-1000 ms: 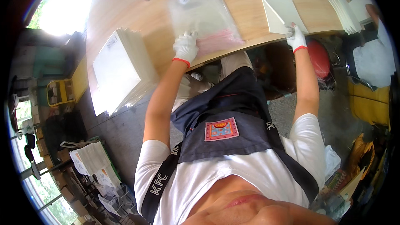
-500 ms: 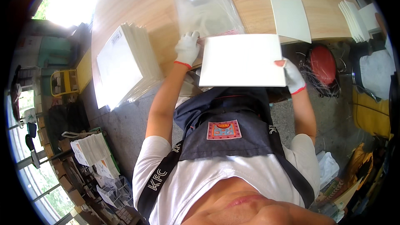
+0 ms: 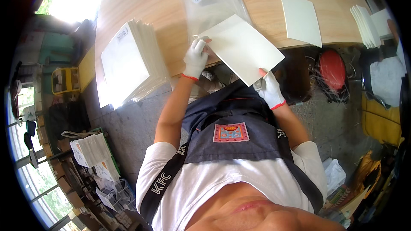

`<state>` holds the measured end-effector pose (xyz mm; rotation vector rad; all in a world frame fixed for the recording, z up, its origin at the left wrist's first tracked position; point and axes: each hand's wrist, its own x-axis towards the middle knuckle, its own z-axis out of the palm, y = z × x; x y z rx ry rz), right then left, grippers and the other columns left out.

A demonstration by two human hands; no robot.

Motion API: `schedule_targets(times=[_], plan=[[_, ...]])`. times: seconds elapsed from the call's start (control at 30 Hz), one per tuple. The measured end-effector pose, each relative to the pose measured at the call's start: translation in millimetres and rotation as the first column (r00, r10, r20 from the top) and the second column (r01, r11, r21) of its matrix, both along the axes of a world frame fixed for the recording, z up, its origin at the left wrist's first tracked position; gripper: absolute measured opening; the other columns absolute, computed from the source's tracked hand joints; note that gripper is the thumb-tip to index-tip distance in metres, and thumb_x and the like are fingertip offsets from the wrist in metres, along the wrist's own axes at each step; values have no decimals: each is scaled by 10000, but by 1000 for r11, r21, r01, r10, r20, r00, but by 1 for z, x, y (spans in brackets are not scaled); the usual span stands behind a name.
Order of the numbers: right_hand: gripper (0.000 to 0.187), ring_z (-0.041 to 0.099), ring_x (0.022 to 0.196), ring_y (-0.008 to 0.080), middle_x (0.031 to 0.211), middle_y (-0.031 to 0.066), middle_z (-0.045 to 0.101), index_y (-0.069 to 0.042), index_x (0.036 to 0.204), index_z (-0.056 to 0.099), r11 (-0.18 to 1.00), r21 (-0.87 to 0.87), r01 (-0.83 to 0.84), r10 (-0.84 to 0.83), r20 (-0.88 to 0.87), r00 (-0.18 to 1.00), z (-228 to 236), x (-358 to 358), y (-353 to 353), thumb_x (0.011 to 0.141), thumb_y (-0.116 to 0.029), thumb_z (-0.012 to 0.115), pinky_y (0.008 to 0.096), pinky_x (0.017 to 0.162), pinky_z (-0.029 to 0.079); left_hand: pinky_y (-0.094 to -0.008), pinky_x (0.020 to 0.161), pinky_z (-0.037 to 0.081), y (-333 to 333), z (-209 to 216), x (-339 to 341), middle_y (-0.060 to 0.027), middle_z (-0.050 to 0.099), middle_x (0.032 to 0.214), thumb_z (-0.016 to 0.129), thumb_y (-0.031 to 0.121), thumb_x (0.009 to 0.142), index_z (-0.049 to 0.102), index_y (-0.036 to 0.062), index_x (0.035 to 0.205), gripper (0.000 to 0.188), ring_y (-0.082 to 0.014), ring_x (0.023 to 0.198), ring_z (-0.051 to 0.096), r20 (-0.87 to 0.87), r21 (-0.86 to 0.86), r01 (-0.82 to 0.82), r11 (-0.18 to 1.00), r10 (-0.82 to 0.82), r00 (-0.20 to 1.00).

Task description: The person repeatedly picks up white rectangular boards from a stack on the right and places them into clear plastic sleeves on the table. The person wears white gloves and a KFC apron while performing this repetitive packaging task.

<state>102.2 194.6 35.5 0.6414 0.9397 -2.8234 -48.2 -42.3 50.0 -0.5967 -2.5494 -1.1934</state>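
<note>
A white rectangular board [image 3: 244,49] is tilted at an angle over the table's front edge, its near corner over my lap. My right hand [image 3: 269,89], in a white glove with a red cuff and a bare thumb tip, grips that near corner with the thumb on top. A stack of clear plastic bags [image 3: 209,8] with small white labels lies flat beyond it, and the board overlaps the near part. My left hand [image 3: 196,60], gloved the same way, has its fingers closed at the near left edge of the bags, beside the board's left corner.
On the left of the wooden table [image 3: 265,0] leans a thick stack of bagged white boards [image 3: 132,60]. A single white board [image 3: 299,19] lies to the right, jutting over the edge. More boards [image 3: 366,25] stand far right. Below is a red-topped stool [image 3: 332,70].
My right hand has moved left and nearer my body, turning the board so its left corner now lies over the bags. My left hand has shifted slightly right, its fingers turned toward the board.
</note>
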Motion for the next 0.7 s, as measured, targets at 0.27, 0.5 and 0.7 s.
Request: schedule_targets(times=[0.27, 0.5, 0.7], plan=[[340, 513, 430, 132, 769, 64, 576, -111, 1163, 388, 996, 66, -57, 62, -79, 995, 16, -8, -11, 863, -115, 547, 253, 346, 366, -271, 616, 509, 32, -21, 26, -85, 601, 886, 384, -16, 816, 561, -18, 1005, 259, -150, 743, 596, 651, 681, -492, 542, -141, 746], [229, 640, 590, 245, 814, 129, 604, -39, 1124, 448, 960, 175, -220, 192, 162, 968, 12, -13, -18, 911, -106, 495, 329, 450, 530, -251, 407, 443, 30, -56, 83, -79, 590, 682, 389, 71, 915, 549, -13, 951, 184, -146, 446, 533, 743, 563, -446, 696, -190, 642], [253, 641, 613, 222, 869, 115, 599, 2, 1098, 468, 929, 274, -248, 239, 66, 969, 2, -15, -50, 890, -123, 540, 314, 524, 557, -242, 665, 494, 5, -66, 89, -83, 624, 881, 385, 48, 910, 550, -29, 1045, 227, -132, 760, 604, 669, 528, -399, 750, -78, 739]])
